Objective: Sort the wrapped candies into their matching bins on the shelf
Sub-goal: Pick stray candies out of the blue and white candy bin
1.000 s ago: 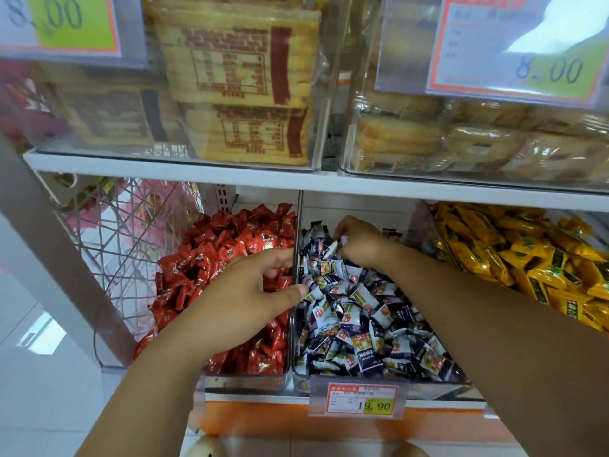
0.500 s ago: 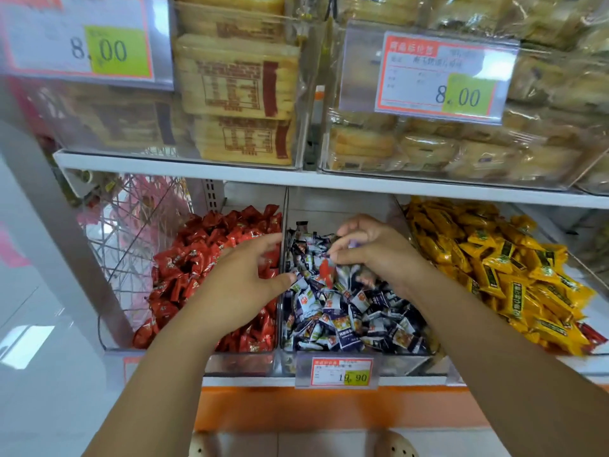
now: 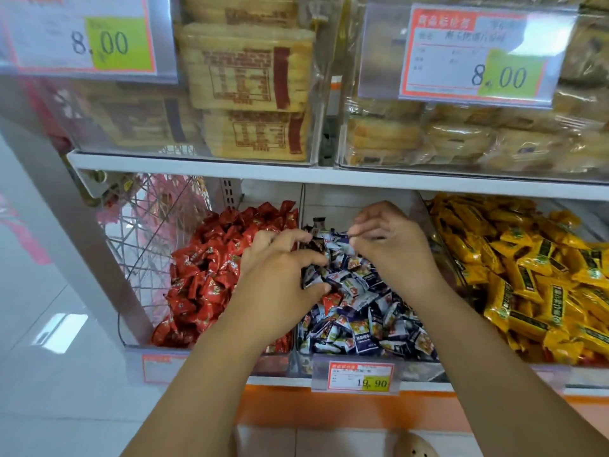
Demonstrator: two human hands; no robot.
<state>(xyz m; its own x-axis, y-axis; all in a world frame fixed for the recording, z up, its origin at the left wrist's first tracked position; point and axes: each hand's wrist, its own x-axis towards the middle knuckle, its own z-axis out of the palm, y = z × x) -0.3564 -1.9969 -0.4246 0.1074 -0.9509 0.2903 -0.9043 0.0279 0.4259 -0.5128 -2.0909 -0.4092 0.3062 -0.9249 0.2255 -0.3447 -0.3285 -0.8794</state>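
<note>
Three clear bins stand side by side on the lower shelf. The left bin is full of red candies (image 3: 204, 285), the middle bin (image 3: 425, 371) holds purple-and-white candies (image 3: 365, 321), and the right bin holds yellow candies (image 3: 534, 285). One stray red candy (image 3: 331, 300) lies among the purple ones, right beside my left thumb. My left hand (image 3: 280, 278) rests on the pile near the divider, its fingers curled and apart. My right hand (image 3: 389, 249) hovers over the back of the middle bin with its fingertips pinched together. I cannot tell whether a wrapper is between them.
A price tag reading 19.90 (image 3: 361, 376) hangs on the middle bin's front. The white upper shelf board (image 3: 329, 178) sits just above the hands and carries clear boxes of packed biscuits (image 3: 247, 90) and pastries (image 3: 428, 136). A wire basket (image 3: 148, 245) stands to the left.
My right hand has drawn back from the pile's rear and pinched its fingers. My left hand has moved right, from above the red bin onto the purple candies. The view has moved closer.
</note>
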